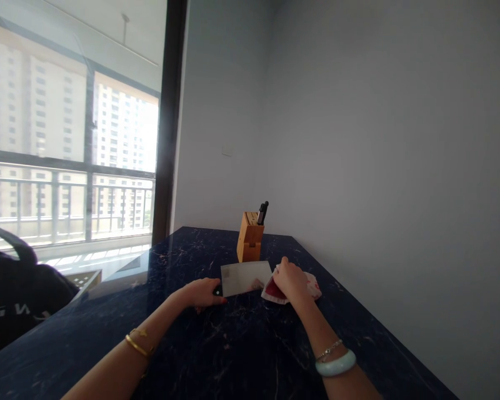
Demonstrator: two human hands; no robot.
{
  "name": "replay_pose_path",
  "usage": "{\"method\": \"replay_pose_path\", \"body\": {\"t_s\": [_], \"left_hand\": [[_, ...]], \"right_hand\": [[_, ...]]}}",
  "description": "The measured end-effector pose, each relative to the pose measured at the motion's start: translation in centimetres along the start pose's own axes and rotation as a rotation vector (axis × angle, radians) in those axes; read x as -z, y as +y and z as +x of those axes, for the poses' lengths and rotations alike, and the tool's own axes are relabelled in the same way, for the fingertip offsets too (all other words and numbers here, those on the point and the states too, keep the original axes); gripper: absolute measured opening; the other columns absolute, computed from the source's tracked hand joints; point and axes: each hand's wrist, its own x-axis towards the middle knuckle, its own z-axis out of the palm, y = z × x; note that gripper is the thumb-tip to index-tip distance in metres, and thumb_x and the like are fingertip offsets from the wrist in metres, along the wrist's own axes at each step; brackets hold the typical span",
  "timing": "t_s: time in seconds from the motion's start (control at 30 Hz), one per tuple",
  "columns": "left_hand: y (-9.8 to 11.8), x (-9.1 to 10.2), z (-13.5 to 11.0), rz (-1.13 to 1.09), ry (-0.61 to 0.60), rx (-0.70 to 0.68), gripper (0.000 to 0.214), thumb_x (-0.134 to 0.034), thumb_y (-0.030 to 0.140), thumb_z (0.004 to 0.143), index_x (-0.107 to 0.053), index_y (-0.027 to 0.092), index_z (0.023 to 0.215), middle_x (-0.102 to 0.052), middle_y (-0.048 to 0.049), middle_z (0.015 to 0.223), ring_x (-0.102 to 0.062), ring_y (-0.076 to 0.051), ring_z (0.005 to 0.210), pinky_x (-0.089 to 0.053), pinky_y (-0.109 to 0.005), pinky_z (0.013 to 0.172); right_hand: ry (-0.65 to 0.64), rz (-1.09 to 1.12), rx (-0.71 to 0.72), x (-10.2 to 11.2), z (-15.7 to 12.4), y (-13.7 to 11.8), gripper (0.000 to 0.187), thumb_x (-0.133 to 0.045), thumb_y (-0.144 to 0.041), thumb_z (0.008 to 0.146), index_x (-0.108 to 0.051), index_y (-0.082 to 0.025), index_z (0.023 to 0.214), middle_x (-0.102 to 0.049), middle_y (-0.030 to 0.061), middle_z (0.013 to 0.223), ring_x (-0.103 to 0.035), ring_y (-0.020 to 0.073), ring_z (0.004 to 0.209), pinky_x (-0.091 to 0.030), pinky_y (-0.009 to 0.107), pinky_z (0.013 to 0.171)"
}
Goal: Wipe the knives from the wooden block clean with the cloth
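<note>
A wide rectangular cleaver blade (245, 278) lies flat on the dark countertop, and its black handle (217, 290) pokes out at the left end. My left hand (200, 293) curls around that handle. My right hand (291, 280) rests on a crumpled white-and-red packet (310, 287), with its fingers gathered on the top edge. A dark red patch (274, 290) shows in the packet's opening, but I cannot tell what it is. The packet's right edge touches the blade's right end.
A wooden knife block (250, 236) holding black-handled knives stands behind the blade. The dark blue marble-patterned countertop (233, 355) meets a grey wall (379, 139) on the right. A black bag (16, 300) sits at the left, before a balcony window (87, 133).
</note>
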Motion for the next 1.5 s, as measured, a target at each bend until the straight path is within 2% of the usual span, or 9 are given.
{"method": "replay_pose_path", "body": {"t_s": [0.17,0.4,0.6,0.77,1.03,1.17,1.27,1.4,1.5], "left_hand": [[-0.1,-0.3,0.3,0.027,0.026,0.026,0.048,-0.044,0.056,0.072,-0.056,0.019,0.1,-0.067,-0.0071,0.09,-0.065,-0.021,0.069,-0.048,-0.028,0.06],[-0.1,-0.5,0.3,0.031,0.006,0.038,0.05,-0.042,0.056,0.073,-0.054,0.02,0.105,-0.068,-0.0067,0.086,-0.064,-0.02,0.059,-0.047,-0.027,0.054],[0.1,-0.4,0.3,0.035,0.023,0.02,0.048,-0.044,0.055,0.073,-0.055,0.02,0.103,-0.067,-0.0072,0.087,-0.064,-0.02,0.061,-0.047,-0.027,0.058],[0.2,-0.4,0.3,0.039,0.026,0.021,0.046,-0.043,0.055,0.073,-0.055,0.019,0.099,-0.067,-0.0072,0.086,-0.064,-0.02,0.059,-0.047,-0.027,0.058],[0.3,-0.4,0.1,0.07,0.027,0.013,0.048,-0.042,0.056,0.073,-0.055,0.02,0.102,-0.067,-0.007,0.086,-0.065,-0.021,0.062,-0.047,-0.027,0.057],[0.8,-0.2,-0.2,0.108,0.066,0.001,0.053,-0.045,0.059,0.07,-0.054,0.021,0.106,-0.066,-0.0083,0.09,-0.064,-0.026,0.075,-0.047,-0.03,0.062],[1.3,-0.3,-0.3,0.128,0.08,-0.014,0.056,-0.046,0.062,0.068,-0.054,0.022,0.105,-0.066,-0.0082,0.092,-0.064,-0.027,0.078,-0.047,-0.032,0.064],[2.2,-0.7,-0.2,0.198,0.095,-0.067,0.053,-0.04,0.063,0.072,-0.055,0.022,0.101,-0.066,-0.0093,0.091,-0.063,-0.028,0.079,-0.047,-0.034,0.065],[2.5,-1.1,-0.2,0.27,0.128,-0.085,0.055,-0.033,0.063,0.076,-0.055,0.02,0.102,-0.066,-0.0118,0.09,-0.063,-0.031,0.08,-0.046,-0.037,0.066]], "right_hand": [[0.056,0.036,0.012,0.1,0.2,-0.1,0.023,-0.039,-0.024,0.081,-0.047,-0.014,0.1,-0.063,0.0122,0.089,-0.06,0.025,0.083,-0.04,0.031,0.063],[-0.03,0.033,0.197,-2.4,-0.6,-1.1,0.022,-0.04,-0.017,0.083,-0.048,-0.012,0.102,-0.061,0.0123,0.092,-0.058,0.0221,0.088,-0.04,0.028,0.069],[-0.071,0.027,0.271,-3.8,-1.2,-1.6,0.028,-0.055,-0.026,0.076,-0.053,-0.011,0.1,-0.06,0.0129,0.097,-0.054,0.0246,0.095,-0.04,0.03,0.076],[-0.099,0.022,0.306,-4.5,-1.0,-2.1,0.02,-0.052,-0.019,0.077,-0.056,-0.013,0.096,-0.062,0.0105,0.095,-0.054,0.0228,0.094,-0.041,0.029,0.074],[-0.061,0.039,0.279,-4.0,-0.6,-1.7,0.016,-0.05,-0.022,0.077,-0.058,-0.016,0.091,-0.063,0.0081,0.089,-0.056,0.0205,0.089,-0.041,0.026,0.07],[0.069,0.04,0.209,-2.8,-0.3,-1.6,0.022,-0.045,-0.024,0.082,-0.053,-0.016,0.1,-0.061,0.0096,0.095,-0.054,0.0209,0.093,-0.038,0.028,0.076],[0.141,0.092,0.229,-2.6,-0.3,-1.9,0.025,-0.043,-0.025,0.083,-0.049,-0.017,0.106,-0.059,0.0089,0.1,-0.054,0.0198,0.093,-0.037,0.027,0.077],[0.082,0.229,0.288,-3.4,-0.8,-2.5,0.022,-0.044,-0.02,0.081,-0.049,-0.019,0.103,-0.058,0.0065,0.1,-0.053,0.0177,0.095,-0.036,0.026,0.079],[0.008,0.376,0.401,-3.9,-1.4,-3.2,0.017,-0.051,-0.028,0.079,-0.052,-0.019,0.094,-0.058,0.005,0.097,-0.051,0.0178,0.096,-0.036,0.026,0.081]]}}
